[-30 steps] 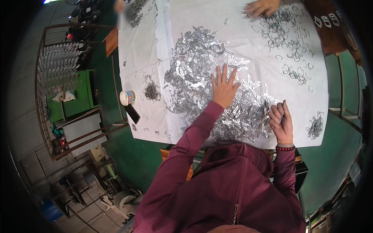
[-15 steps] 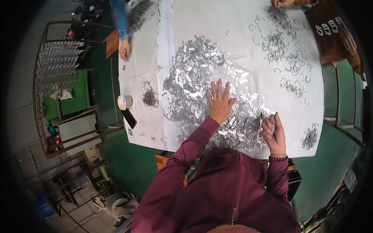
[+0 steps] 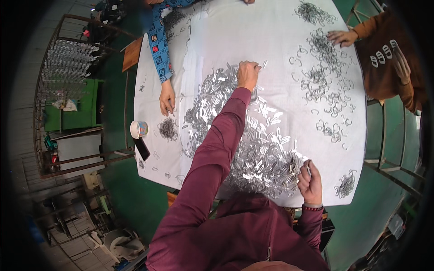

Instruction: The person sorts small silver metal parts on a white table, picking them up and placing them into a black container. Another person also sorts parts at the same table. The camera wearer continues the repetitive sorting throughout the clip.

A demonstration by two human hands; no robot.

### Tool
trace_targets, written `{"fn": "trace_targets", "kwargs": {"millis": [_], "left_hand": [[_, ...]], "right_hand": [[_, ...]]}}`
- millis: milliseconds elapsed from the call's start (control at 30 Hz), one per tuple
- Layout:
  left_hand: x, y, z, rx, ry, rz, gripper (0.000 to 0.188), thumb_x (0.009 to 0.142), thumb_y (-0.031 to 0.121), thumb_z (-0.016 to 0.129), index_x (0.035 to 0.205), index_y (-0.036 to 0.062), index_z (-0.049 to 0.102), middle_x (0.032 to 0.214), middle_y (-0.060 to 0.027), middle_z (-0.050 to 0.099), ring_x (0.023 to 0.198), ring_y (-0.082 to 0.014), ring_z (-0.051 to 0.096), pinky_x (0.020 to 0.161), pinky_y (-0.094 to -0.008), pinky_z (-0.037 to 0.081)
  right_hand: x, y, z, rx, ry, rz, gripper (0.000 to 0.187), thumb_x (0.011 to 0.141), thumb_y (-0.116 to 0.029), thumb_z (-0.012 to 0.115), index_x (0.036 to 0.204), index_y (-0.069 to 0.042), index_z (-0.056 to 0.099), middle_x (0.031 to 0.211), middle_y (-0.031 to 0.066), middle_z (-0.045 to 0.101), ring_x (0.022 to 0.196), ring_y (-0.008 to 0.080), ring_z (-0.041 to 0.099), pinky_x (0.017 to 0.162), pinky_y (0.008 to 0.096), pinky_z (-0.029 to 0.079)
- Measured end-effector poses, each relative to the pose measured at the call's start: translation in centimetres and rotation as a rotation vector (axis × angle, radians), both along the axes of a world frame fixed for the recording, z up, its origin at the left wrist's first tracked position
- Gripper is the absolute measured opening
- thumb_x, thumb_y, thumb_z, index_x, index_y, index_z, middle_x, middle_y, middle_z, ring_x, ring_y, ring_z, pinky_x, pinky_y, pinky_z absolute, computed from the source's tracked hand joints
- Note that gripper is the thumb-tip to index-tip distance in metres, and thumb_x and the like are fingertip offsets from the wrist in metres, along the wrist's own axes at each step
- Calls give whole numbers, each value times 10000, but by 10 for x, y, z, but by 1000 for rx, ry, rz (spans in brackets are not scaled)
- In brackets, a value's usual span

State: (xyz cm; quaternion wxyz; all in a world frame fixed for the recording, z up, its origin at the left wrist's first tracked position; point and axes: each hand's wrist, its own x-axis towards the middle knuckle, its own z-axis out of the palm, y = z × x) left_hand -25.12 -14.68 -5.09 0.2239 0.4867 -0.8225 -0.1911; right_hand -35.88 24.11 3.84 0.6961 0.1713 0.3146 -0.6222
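Note:
A large heap of shiny oblong metal links (image 3: pixel 266 158) spreads over the white-covered table (image 3: pixel 275 40) in front of me. Stretched across it, my left hand (image 3: pixel 248 74) has its fingers curled down at the heap's far end. A single loose link (image 3: pixel 265 64) lies just beside its fingers. Whatever is under those fingertips is hidden. My right hand (image 3: pixel 310 183) is closed at the heap's near right edge, thumb and fingers pressed together. What it holds, if anything, does not show clearly.
Piles of thin dark wire hooks (image 3: pixel 320 83) lie to the right, with smaller piles (image 3: pixel 168 129) left. A paper cup (image 3: pixel 139 129) and a phone (image 3: pixel 142 148) sit at the left edge. A blue-sleeved person's hand (image 3: pixel 167 97) and a brown-sleeved person's hand (image 3: pixel 342 37) are over the table.
My left hand has moved from lying spread on the heap to its far end, fingers now curled. The blue-sleeved hand has come closer to the small hook pile. My right hand stays closed.

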Motion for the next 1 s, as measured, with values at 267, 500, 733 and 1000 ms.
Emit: {"fn": "trace_targets", "kwargs": {"millis": [267,500,733,1000], "left_hand": [[-39,-21,-33,-56,-156,-106,111,771,103,667,855,31,676,891,-155,620,867,-344,582,777,-427,485],[-14,-116,28,509,726,233,202,804,17,594,976,-84,634,868,-160,676,694,-250,676,594,-336,538],[47,-125,34,656,620,218,211,868,126,591,967,-47,658,956,-163,652,817,-272,657,707,-292,538],[90,25,22,327,-483,104,653,905,473,486,1451,210,243,1515,-206,36,1365,-496,-25,995,-732,112]], "right_hand": [[-14,-6,-19,114,-25,-116,144,957,-247,498,904,-120,541,555,-36,315,416,51,228,340,193,164],[-23,-19,-24,125,3,-147,165,974,-242,469,936,-93,529,564,-27,300,412,50,221,324,193,161],[-15,-30,-23,84,-8,-107,175,977,-247,465,937,-92,535,567,-30,296,416,52,210,335,195,158],[6,-31,-11,37,-23,-78,179,982,-245,452,932,-92,530,571,-27,310,415,51,222,336,193,173]]}}
